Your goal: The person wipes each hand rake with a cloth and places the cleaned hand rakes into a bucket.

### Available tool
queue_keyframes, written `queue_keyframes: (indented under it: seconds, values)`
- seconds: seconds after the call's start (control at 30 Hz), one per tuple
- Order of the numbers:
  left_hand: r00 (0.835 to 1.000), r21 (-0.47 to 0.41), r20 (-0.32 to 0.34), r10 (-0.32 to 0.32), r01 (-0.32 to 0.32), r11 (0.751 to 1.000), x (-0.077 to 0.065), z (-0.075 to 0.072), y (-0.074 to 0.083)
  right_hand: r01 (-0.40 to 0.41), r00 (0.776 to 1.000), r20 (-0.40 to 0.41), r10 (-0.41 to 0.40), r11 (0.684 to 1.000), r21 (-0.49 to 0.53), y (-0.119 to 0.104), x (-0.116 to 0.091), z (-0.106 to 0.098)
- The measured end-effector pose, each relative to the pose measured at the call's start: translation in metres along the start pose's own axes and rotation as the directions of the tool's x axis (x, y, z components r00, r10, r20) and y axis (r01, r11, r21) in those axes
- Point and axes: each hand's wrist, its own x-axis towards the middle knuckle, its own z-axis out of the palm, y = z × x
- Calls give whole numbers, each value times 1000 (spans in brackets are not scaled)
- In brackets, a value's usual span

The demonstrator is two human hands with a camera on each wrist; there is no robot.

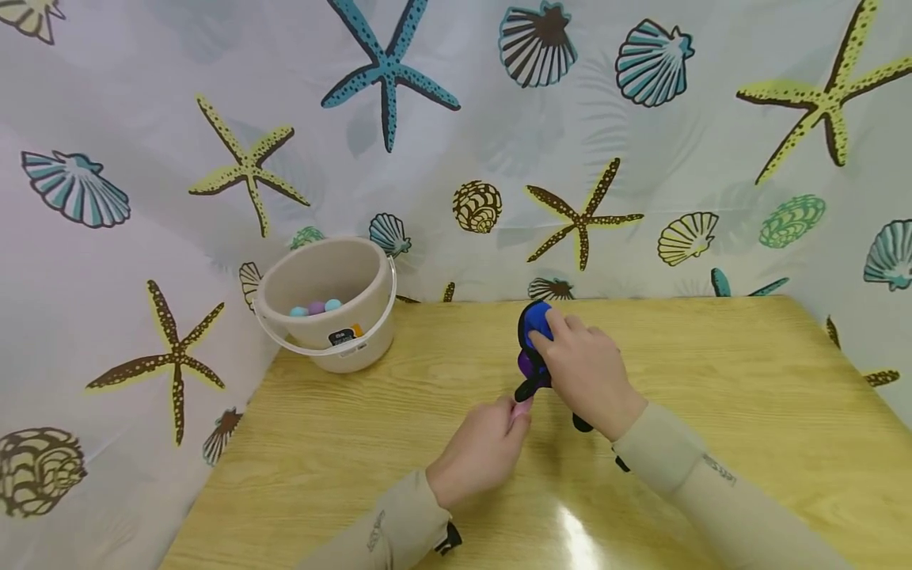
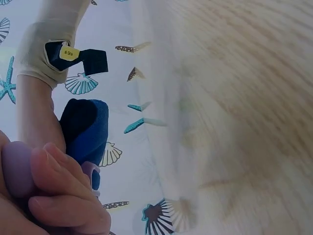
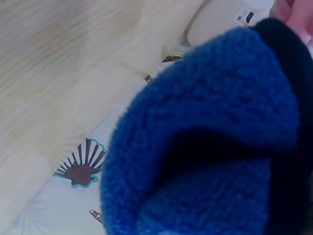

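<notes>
My right hand [image 1: 587, 368] grips a fuzzy blue cloth [image 1: 539, 318] with black edging, raised over the table. In the right wrist view the cloth [image 3: 210, 103] fills much of the picture, folded inward. My left hand [image 1: 480, 451] is lower and to the left, its fingers curled round a pinkish-lilac handle [image 1: 522, 409]. In the left wrist view the handle's rounded end [image 2: 18, 169] pokes out beside the fingers. The handle points up toward the cloth, and a dark purple part [image 1: 525, 364] shows just beside the cloth. The cloth and right hand hide most of the handled thing.
A beige bucket [image 1: 349, 362] with a white handle stands at the table's back left. Several blue and purple balls [image 1: 317, 308] lie inside it. The wooden table [image 1: 712, 380] meets a white curtain [image 1: 442, 158] printed with starfish and shells at its back and sides.
</notes>
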Motion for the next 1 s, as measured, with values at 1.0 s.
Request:
queue_keyframes:
  seconds: [1.0]
  values:
    - [1000,49,-11,-12,12,999,0,9,-7,-201,924,364,117,958,204,5,-26,-22]
